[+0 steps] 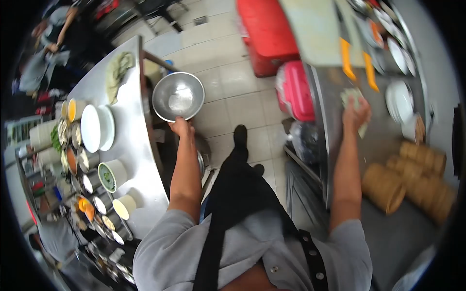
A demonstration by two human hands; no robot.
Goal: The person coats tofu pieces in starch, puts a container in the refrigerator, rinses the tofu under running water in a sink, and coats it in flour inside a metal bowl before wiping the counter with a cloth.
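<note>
My left hand [182, 127] grips the near rim of a shiny metal mixing bowl [179, 97], which hangs above the tiled floor beside the left counter. The bowl's inside faces up and shows no contents. On the right, my right hand [357, 115] is closed on a pale, crumpled cloth [352, 96] over the metal counter [335, 121]. Some of the cloth sticks out beyond the fingers, and the hand is slightly blurred. Two orange-handled knives [347, 60] lie just beyond it on a light cutting board [313, 36].
White plates [399, 102] and bamboo steamers [383, 186] stand along the right counter. The left steel counter [141, 169] carries a folded cloth [116, 72], white plates [94, 128] and several tubs. Red and pink coolers [297, 92] sit on the floor. Other people [53, 43] are at far left.
</note>
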